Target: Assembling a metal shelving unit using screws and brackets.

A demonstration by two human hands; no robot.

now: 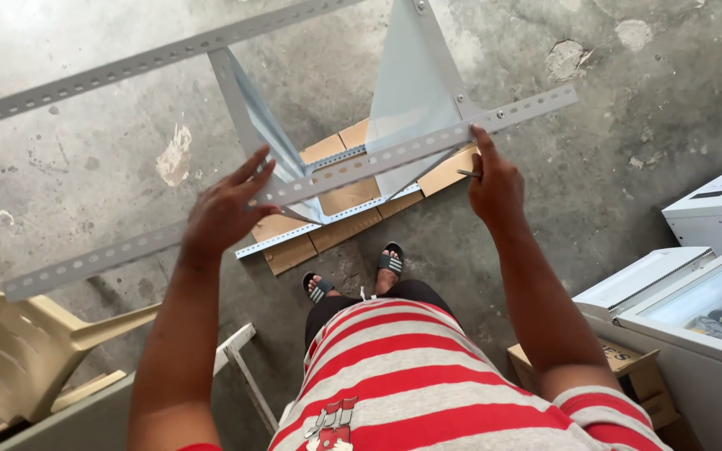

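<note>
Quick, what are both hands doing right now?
Left hand: open, fingers spread on the metal bar.
Right hand: closed on the same bar.

The near slotted rail [294,188] runs slantwise across the middle of the frame, barring the straight way down to the cardboard [340,200] on the floor. A second rail [144,60] crosses the upper left, and between the two stand the grey upright struts [248,113] and a pale panel [415,92], leaving only narrow gaps. Bare concrete floor [68,167] lies open at left and at upper right. The lower left is crowded by a beige plastic chair [18,351]; the right edge is blocked by a white chest freezer [695,334] and a box [628,367].
</note>
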